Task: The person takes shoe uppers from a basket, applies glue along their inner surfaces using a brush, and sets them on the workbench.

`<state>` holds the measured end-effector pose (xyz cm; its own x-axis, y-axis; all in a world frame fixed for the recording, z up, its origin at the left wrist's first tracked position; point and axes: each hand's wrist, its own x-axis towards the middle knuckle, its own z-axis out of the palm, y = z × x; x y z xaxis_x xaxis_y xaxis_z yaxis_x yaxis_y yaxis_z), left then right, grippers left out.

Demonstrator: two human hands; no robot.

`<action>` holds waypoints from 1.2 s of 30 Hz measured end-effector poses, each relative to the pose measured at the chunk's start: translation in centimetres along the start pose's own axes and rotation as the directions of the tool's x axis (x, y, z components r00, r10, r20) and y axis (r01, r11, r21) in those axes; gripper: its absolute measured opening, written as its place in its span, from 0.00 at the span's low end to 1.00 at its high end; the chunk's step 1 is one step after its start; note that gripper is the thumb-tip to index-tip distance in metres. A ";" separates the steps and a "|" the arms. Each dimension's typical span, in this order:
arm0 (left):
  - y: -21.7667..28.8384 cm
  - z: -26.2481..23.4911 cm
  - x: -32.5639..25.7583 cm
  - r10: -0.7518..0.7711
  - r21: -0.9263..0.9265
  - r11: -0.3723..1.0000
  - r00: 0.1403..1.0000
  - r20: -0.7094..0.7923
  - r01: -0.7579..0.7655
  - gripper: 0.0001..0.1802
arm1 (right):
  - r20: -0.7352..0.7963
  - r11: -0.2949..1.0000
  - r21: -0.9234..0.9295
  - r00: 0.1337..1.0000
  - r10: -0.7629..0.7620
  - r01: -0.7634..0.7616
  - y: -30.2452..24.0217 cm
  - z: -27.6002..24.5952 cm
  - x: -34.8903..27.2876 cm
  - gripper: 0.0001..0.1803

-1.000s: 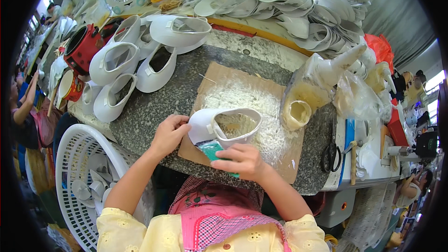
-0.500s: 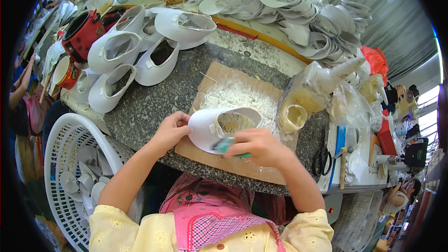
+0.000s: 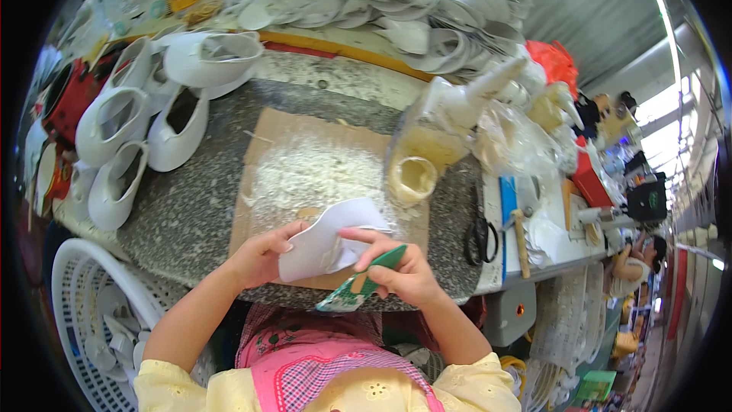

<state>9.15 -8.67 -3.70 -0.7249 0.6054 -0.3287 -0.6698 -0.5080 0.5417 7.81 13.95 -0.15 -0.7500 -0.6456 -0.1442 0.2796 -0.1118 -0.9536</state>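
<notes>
Both hands pinch something at the near edge of the cardboard sheet (image 3: 305,175) — my left hand (image 3: 259,255) grips a white moulded piece (image 3: 328,240), my right hand (image 3: 400,271) a green scraper (image 3: 362,286). Beyond the cardboard, white shells (image 3: 145,137) rest on the bench (image 3: 191,206).

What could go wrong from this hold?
1. The white plastic shell is held at the slab edge, over the lap; a slip might drop it off the table.
2. The green tool in the right hand lies close to the left hand and could nick fingers.
</notes>
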 end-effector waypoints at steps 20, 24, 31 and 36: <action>2.7 -0.2 2.4 -0.074 0.874 0.472 0.983 0.170 -0.115 0.33 | -0.531 0.834 -0.448 0.654 -0.539 0.322 -5.1 -8.4 -1.9 0.05; 2.6 1.6 1.2 0.208 0.880 0.405 0.962 0.177 -0.250 0.21 | -0.218 0.360 -0.920 0.565 -0.796 0.153 -1.1 -8.5 3.5 0.07; 3.3 2.3 -2.7 0.543 0.693 0.666 0.816 -0.197 -0.276 0.14 | -0.141 0.390 -0.879 0.634 -0.760 0.273 -2.9 -9.0 -0.1 0.06; 5.1 5.7 -3.1 0.881 0.659 0.449 0.424 -0.211 -0.604 0.11 | -0.621 0.765 -0.603 0.469 -0.628 0.227 -2.1 -9.9 -3.6 0.04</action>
<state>8.94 -9.64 4.46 -0.9314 -0.3195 0.1745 0.2432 -0.1893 0.9513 4.01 23.98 -0.29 -0.8994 0.2370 0.3673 -0.3176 0.2232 -0.9216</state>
